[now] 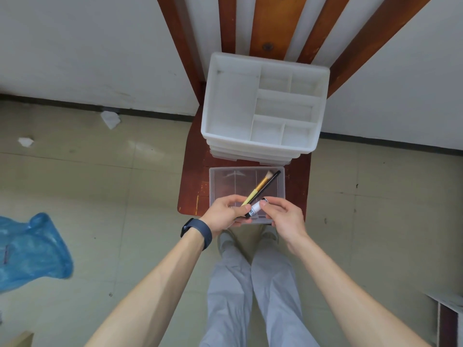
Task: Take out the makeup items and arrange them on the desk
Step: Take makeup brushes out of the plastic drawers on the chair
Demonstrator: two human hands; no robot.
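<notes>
The person's left hand and right hand are bare. Both forearms run bare all the way back from the fingers to the lower edge of the view. Just behind the left hand's fingers, at the wrist, sits a dark navy wristband, broad and matte. It carries a darker, flat, rounded watch body on its outer side. Below the fingers of both hands hang pale grey-blue trousers, loose in the leg, with soft lengthwise folds. Directly under the fingertips the trouser hems meet a pair of grey shoes, of which only the uppers show.
</notes>
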